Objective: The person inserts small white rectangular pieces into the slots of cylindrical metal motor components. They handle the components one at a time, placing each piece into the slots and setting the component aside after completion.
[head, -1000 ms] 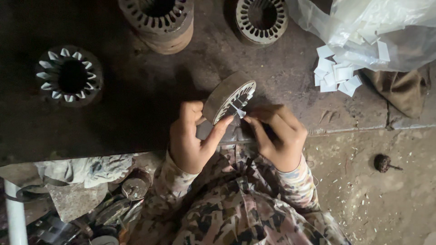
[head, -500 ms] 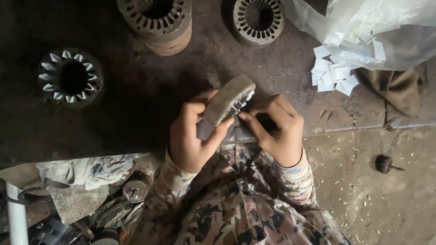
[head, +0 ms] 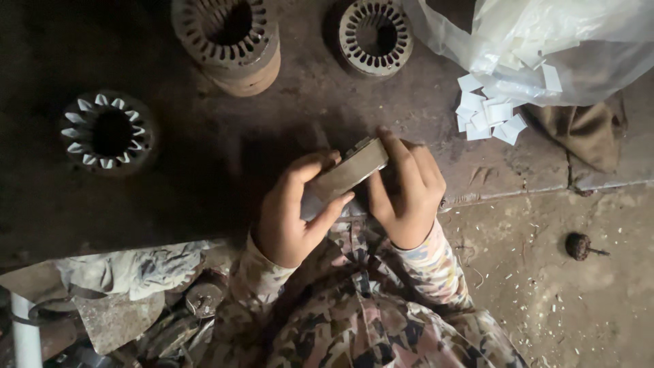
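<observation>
My left hand (head: 289, 215) and my right hand (head: 407, 192) together hold a round metal stator core (head: 347, 174), tilted so that its grey outer side faces me. The left thumb and fingers clamp it from the left. The right hand's fingers lie over its right end. Its slotted face is turned away from view. A pile of small white paper slips (head: 487, 116) lies to the upper right, spilling from a clear plastic bag (head: 545, 41).
Three more stator cores stand on the dark surface: one with white paper in its slots (head: 109, 133) at left, a tall one (head: 228, 41) at top, a flat one (head: 375, 34) beside it. Rags and metal parts (head: 136, 286) lie lower left. A small round object (head: 579, 245) is on the concrete floor.
The core has been turned in my hands: its slotted face with white slips showed before, now only its grey side shows. My right fingers have moved over its end.
</observation>
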